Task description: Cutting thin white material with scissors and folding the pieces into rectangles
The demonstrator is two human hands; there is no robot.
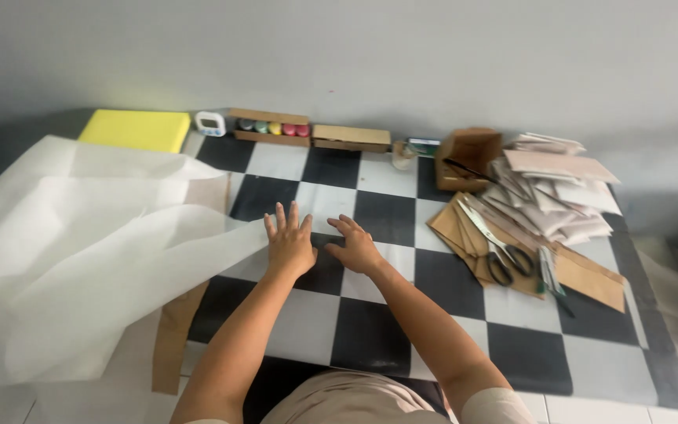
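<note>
Tissue paper, thin and white, lies billowed over the left half of the checkered mat, and we press its right edge down with both palms. Our left hand rests flat on that edge with fingers spread wide; our right hand lies just beside it on the mat, fingers open and slightly curled, gripping nothing. We judge the smoothing barely begun: only the strip under our hands lies flat, while the rest of the sheet rises in loose folds and spills off the mat's left side. A brown paper strip shows from under it near the lower left. To the right, well apart, scissors lie on a heap of brown and pale paper pieces. Along the far edge stand a yellow box, a small white timer, a cardboard tray of coloured pots, a flat cardboard box and an open brown box. A plain grey wall rises behind.
</note>
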